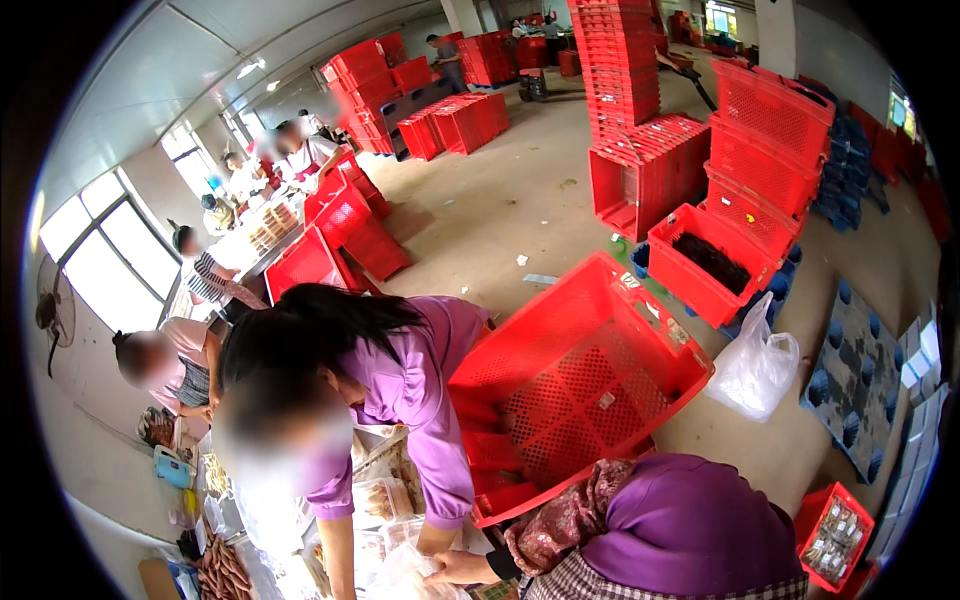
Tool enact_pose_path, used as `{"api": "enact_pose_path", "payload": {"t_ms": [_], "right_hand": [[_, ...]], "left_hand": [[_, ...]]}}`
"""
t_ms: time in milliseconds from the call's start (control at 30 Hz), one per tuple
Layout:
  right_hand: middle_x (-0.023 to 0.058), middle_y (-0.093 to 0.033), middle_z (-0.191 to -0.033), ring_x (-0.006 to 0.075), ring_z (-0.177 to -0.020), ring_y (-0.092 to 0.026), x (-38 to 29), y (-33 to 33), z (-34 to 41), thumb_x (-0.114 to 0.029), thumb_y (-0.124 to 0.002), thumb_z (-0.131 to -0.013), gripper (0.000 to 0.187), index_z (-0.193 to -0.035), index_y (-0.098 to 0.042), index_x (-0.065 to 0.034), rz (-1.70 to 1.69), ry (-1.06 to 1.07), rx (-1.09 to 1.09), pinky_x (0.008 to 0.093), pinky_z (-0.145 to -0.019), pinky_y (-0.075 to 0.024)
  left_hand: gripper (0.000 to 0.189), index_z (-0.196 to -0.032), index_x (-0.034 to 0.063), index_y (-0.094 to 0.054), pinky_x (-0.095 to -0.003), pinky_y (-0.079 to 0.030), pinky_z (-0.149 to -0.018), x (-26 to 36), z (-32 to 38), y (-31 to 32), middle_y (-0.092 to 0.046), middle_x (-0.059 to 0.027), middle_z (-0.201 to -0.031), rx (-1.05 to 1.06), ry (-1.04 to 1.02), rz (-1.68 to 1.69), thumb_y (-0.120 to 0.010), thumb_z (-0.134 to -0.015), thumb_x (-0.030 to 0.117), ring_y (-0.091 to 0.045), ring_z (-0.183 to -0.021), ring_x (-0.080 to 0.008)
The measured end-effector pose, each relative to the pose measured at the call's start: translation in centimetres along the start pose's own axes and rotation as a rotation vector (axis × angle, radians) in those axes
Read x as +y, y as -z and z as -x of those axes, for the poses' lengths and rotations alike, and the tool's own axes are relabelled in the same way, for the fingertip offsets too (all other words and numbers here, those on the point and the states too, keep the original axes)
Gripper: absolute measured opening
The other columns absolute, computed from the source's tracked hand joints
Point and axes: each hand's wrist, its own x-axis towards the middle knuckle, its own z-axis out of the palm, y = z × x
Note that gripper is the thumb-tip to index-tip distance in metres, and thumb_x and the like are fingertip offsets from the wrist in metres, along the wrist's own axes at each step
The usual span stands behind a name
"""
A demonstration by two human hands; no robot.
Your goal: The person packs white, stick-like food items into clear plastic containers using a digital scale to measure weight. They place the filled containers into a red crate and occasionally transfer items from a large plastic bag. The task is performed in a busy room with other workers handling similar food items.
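Note:
Neither of my own hands is in view. Before me, a person in a purple blouse leans over a packing table, both forearms reaching down among clear plastic tubs of food [384, 501]. Beside them, at the lower right, a person with a purple head covering and a floral sleeve stretches a hand [459, 568] to a translucent plastic bag [409, 574]. That hand touches the bag near the first person's hand; whether it grips the bag is unclear. Reddish-brown elongated pieces [223, 570] lie in a heap at the table's lower left.
A large red plastic crate [592, 375] stands tilted beside the table. Further right are stacked red crates [765, 142], a white plastic bag [756, 367] and a blue-grey pallet [855, 382] on the floor. Other people work along the window side at the left.

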Motion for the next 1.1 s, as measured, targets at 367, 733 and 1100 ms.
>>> {"api": "enact_pose_path", "payload": {"t_ms": [367, 733, 1100], "right_hand": [[-0.0040, -0.044, -0.055, 0.0037, -0.050, -0.042, -8.0, -1.3, -1.7, -0.032, -0.062, -0.087, 0.029, -0.069, -0.053, -0.0111, -0.139, 0.048, -0.424, 0.0213, -0.043, -0.0339], [-0.0057, -0.047, -0.066, 0.0039, -0.059, -0.042, -9.5, -3.9, -2.1, -0.026, -0.058, -0.092, 0.025, -0.074, -0.051, -0.0087, -0.170, 0.215, -0.696, 0.0212, -0.056, -0.0375], [-0.0037, -0.062, -0.077, 0.0067, -0.059, -0.043, -9.8, -8.7, -3.6, -0.024, -0.057, -0.089, 0.021, -0.080, -0.065, -0.0068, -0.039, 0.167, -0.762, 0.0244, -0.059, -0.0390]], "left_hand": [[0.034, -0.122, -0.0001, -0.044, -0.0321, -0.043, -0.076, 2.1, -0.3, -0.5, -0.056, -0.0091, -0.094, 0.345, -0.278, -0.220, -0.052, -0.092, 0.016, -0.052, -0.086, -0.0187], [0.039, -0.125, -0.0002, -0.042, -0.0354, -0.041, -0.082, 1.4, 0.9, -0.4, -0.055, -0.0115, -0.101, 0.474, -0.281, -0.332, -0.053, -0.091, 0.016, -0.052, -0.092, -0.0219], [0.045, -0.129, -0.0004, -0.040, -0.0386, -0.039, -0.089, 0.8, 1.9, 0.3, -0.054, -0.0139, -0.109, 0.541, -0.273, -0.434, -0.055, -0.090, 0.015, -0.051, -0.099, -0.0251]]}}
